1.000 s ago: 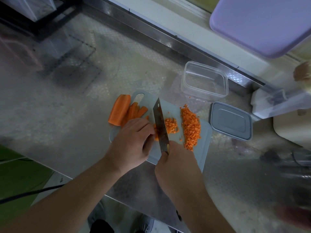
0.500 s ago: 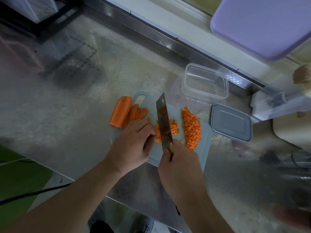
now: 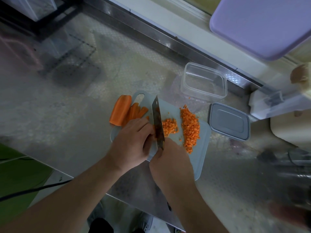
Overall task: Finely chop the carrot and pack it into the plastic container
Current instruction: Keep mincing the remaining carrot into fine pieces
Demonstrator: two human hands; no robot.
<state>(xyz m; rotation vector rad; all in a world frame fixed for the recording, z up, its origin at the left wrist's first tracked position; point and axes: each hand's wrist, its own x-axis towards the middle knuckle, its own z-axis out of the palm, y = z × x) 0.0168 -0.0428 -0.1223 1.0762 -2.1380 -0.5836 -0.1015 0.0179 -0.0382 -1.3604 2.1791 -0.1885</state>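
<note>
A pale cutting board (image 3: 201, 158) lies on the steel counter. My right hand (image 3: 170, 161) grips the knife (image 3: 157, 122), whose blade stands edge-down on the board. Beside the blade my left hand (image 3: 132, 142) holds carrot strips with curled fingers; the strips are mostly hidden beneath it. A carrot half (image 3: 120, 111) and cut sticks (image 3: 137, 111) lie at the board's far left. A small pile of diced carrot (image 3: 170, 126) sits right of the blade, and a larger diced heap (image 3: 190, 128) lies further right. The clear plastic container (image 3: 203, 82) stands open behind the board.
The container's grey lid (image 3: 229, 121) lies right of the board. A lilac board (image 3: 262, 26) juts in at top right. A white appliance (image 3: 276, 103) and a cream object (image 3: 291, 130) stand at the right. The counter's raised steel rim (image 3: 151, 33) runs along the back.
The knife lifted from the board half a second ago and has come back down beside my left hand's fingers. The small diced pile has grown slightly. My left hand stays in place.
</note>
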